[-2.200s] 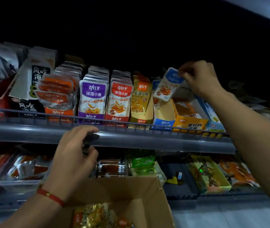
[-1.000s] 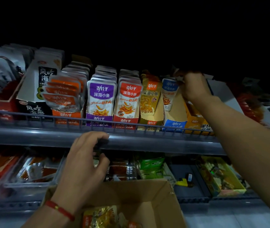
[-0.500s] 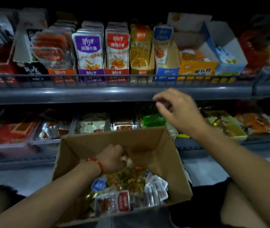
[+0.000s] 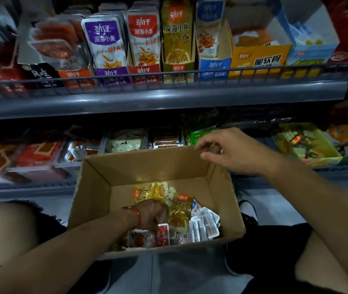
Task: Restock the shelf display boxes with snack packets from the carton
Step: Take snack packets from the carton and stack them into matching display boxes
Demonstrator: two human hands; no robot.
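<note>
A brown carton [image 4: 147,160] sits on my lap, holding loose snack packets: gold ones [image 4: 178,213], white-and-blue ones [image 4: 203,224] and a red one [image 4: 163,231]. My left hand [image 4: 150,211], with a red wrist string, is dug into the pile beside a gold packet, its fingers hidden. My right hand [image 4: 232,151] hovers over the carton's far right corner, fingers loosely curled, holding nothing. On the upper shelf stand the display boxes: purple [image 4: 111,73], red [image 4: 144,70], gold [image 4: 178,66] and blue [image 4: 214,65]. The blue box shows one packet [image 4: 209,28].
A wire rail [image 4: 168,74] runs along the upper shelf's grey front edge [image 4: 168,100]. A yellow box [image 4: 260,58] and a light blue box [image 4: 310,52] stand right of the blue one. Trays of snacks fill the lower shelf, a green one [image 4: 306,143] at right.
My right hand left the blue packet in the blue box and came down over the carton. My left hand dropped from the shelf edge into the carton. My view tilted down.
</note>
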